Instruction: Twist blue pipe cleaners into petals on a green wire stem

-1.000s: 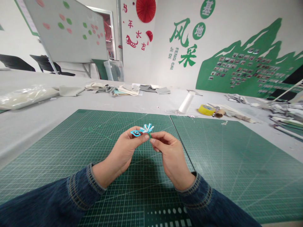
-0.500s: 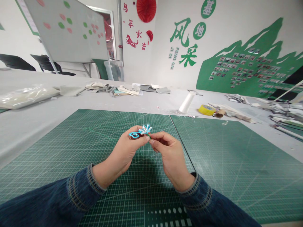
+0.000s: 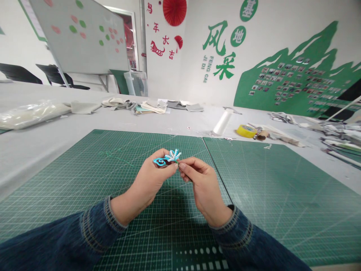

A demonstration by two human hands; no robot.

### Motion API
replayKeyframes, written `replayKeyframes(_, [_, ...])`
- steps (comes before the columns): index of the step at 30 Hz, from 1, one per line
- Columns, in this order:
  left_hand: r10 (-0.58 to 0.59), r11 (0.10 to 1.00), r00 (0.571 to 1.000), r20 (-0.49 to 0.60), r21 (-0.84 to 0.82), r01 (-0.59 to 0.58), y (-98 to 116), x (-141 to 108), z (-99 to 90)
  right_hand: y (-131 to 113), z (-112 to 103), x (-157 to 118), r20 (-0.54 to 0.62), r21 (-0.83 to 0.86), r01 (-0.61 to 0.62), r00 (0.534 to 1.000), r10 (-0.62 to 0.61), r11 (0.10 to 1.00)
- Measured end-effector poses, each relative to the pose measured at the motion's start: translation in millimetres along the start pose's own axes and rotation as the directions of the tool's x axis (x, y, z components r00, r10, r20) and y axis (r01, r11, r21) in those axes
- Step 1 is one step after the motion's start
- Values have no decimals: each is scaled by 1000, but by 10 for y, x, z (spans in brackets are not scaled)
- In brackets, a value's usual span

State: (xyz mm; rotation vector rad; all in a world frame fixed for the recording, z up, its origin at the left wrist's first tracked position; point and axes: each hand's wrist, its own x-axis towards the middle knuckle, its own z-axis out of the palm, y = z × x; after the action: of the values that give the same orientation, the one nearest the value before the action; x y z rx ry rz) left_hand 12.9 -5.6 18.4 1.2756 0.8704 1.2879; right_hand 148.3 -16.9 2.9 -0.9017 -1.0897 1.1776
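Note:
A small craft piece (image 3: 168, 158) of turquoise wire sits just above my hands, with a flat spiral on its left and a spray of white beaded loops at the top. My left hand (image 3: 149, 180) pinches it between thumb and fingers, hiding its middle. My right hand (image 3: 204, 186) meets it from the other side, its thumb and forefinger pinching a thin green stem (image 3: 177, 161) just below the beaded loops. Both hands hover over the green cutting mat (image 3: 84, 180), and neither appears to touch it.
A second green cutting mat (image 3: 282, 195) lies to the right. Beyond the mats are a white spool (image 3: 222, 122), yellow tape (image 3: 244, 131), fabric scraps (image 3: 152, 106) and a plastic bag (image 3: 31, 116). More cloth and strips (image 3: 338, 135) are piled at the far right.
My hands and the craft piece have shifted only slightly. The piece sits a little lower in view, and my right fingers are still pinching the green stem.

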Motion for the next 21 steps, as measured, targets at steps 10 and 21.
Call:
replayKeyframes(10, [-7, 999, 1000, 11, 37, 7, -1, -1, 5, -2, -19, 2, -22, 9, -23, 999, 23, 1000])
replayKeyframes(21, [-51, 833, 953, 299, 538, -124, -34, 232, -315, -102, -132, 88, -144, 109, 19, 990, -3, 994])
